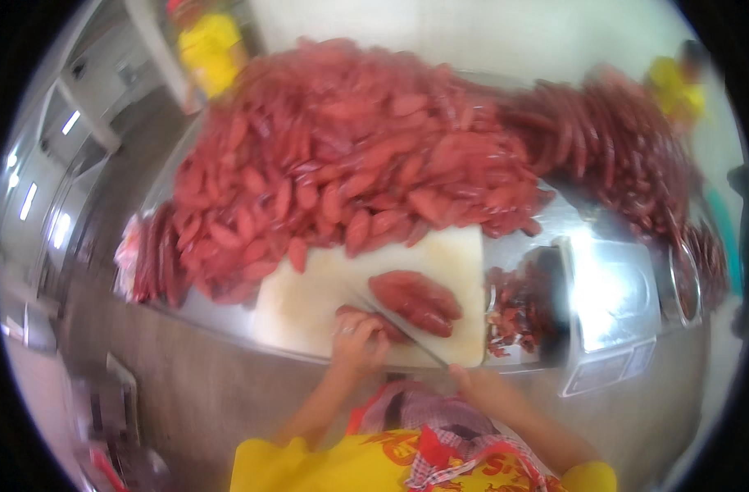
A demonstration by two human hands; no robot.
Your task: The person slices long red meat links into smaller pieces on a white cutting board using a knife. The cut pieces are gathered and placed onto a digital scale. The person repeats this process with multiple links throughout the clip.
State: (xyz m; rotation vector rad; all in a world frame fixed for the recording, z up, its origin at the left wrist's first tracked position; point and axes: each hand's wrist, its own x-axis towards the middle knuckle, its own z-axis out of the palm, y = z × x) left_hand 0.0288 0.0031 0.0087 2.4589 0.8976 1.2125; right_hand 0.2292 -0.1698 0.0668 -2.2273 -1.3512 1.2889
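Note:
A whitish cutting board (301, 302) lies at the near edge of a metal table. My left hand (358, 338) is closed around a red sausage (395, 330) and presses it on the board. In my right hand (475, 385) is the handle of a long knife. Its thin blade (421, 348) points away and to the left, crossing the board right beside the held sausage. Just beyond the blade lie a few plump red sausages (415, 302), side by side. The blade's exact contact with the held sausage is too blurred to tell.
A big heap of red sausages (350, 148) rises behind the board. Long dark sausages (587, 131) lie at the back right. Right of the board are small red scraps (514, 316), a metal scale (612, 287) and a metal-rimmed bowl (696, 299). Two people in yellow stand beyond.

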